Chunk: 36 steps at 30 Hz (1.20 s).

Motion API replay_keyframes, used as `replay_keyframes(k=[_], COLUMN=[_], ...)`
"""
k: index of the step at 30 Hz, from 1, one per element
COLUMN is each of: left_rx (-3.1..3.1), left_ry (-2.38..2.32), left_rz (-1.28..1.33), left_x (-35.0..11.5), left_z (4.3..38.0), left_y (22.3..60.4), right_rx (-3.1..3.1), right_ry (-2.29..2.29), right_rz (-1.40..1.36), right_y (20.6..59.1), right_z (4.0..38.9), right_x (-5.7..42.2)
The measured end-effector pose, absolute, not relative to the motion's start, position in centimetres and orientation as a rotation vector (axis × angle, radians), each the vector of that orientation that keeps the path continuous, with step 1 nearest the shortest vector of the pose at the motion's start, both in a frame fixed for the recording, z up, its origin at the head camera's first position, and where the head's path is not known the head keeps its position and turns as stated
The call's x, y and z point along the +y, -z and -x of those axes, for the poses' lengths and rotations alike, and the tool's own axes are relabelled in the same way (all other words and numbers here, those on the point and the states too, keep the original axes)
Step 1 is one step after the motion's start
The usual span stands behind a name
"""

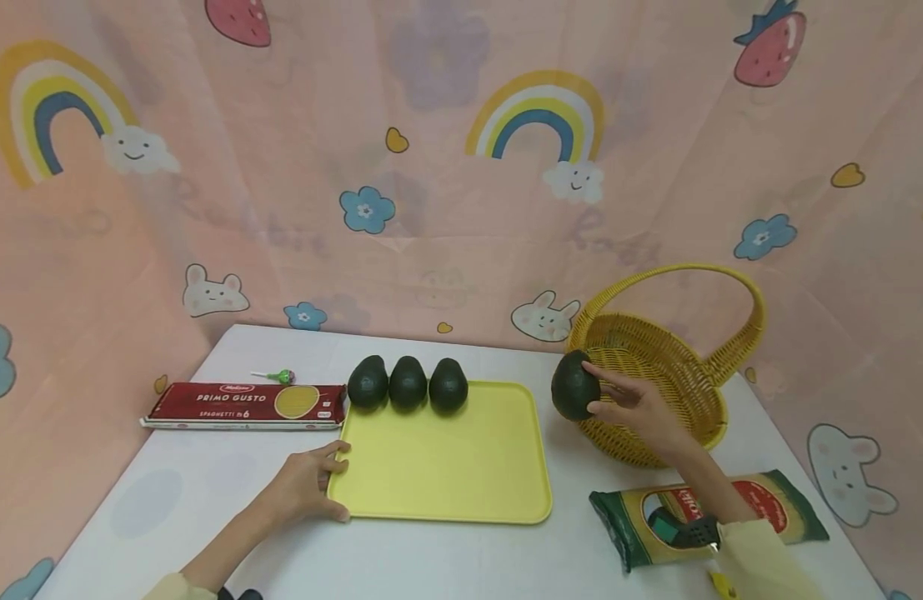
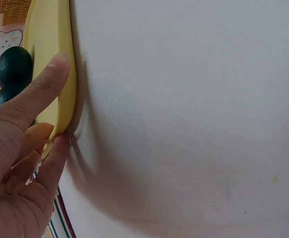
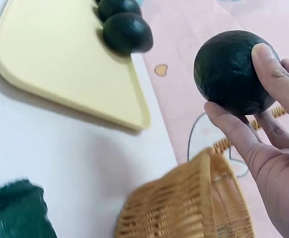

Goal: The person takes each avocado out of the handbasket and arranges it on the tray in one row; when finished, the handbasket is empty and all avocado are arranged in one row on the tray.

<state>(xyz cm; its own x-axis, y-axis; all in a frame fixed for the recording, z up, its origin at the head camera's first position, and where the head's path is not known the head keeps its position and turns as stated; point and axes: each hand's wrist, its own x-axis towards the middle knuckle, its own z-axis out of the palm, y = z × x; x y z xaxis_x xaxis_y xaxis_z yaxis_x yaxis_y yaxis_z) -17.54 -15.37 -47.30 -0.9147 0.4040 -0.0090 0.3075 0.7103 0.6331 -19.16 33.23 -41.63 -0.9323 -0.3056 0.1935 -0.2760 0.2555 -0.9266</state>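
Note:
A dark green avocado [image 1: 575, 386] is held between the thumb and fingers of my right hand [image 1: 641, 414], in front of the yellow wicker basket [image 1: 656, 367]. The right wrist view shows the same avocado [image 3: 234, 72] raised off the table. My left hand [image 1: 303, 483] grips the left edge of a yellow tray [image 1: 446, 467]; in the left wrist view its thumb lies over the rim [image 2: 67, 94] with fingers at the edge. Three more avocados [image 1: 408, 384] stand in a row along the tray's far left side.
Left of the tray lies a red spaghetti box [image 1: 243, 406], with a green-headed lollipop [image 1: 281, 376] behind it. A green and yellow packet [image 1: 776, 500] lies under the right forearm, near a small yellow item [image 1: 722, 583]. A patterned pink cloth [image 1: 431, 250] hangs behind the table.

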Motion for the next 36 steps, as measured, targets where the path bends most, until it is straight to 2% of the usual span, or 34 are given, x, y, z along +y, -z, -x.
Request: replay_keyframes(k=[17,36], left_rx=[2.717,2.740], left_ry=[-1.054,-1.026], left_rz=[-0.574,-0.532], left_x=[-15.4,-15.4], left_z=[17.6,17.5], left_y=[47.5,47.3], right_rx=[2.357,2.032], right_ry=[1.773,1.849], right_rz=[0.567,0.529], right_y=[42.8,45.2], right_z=[19.5,21.7], right_x=[30.0,27.3])
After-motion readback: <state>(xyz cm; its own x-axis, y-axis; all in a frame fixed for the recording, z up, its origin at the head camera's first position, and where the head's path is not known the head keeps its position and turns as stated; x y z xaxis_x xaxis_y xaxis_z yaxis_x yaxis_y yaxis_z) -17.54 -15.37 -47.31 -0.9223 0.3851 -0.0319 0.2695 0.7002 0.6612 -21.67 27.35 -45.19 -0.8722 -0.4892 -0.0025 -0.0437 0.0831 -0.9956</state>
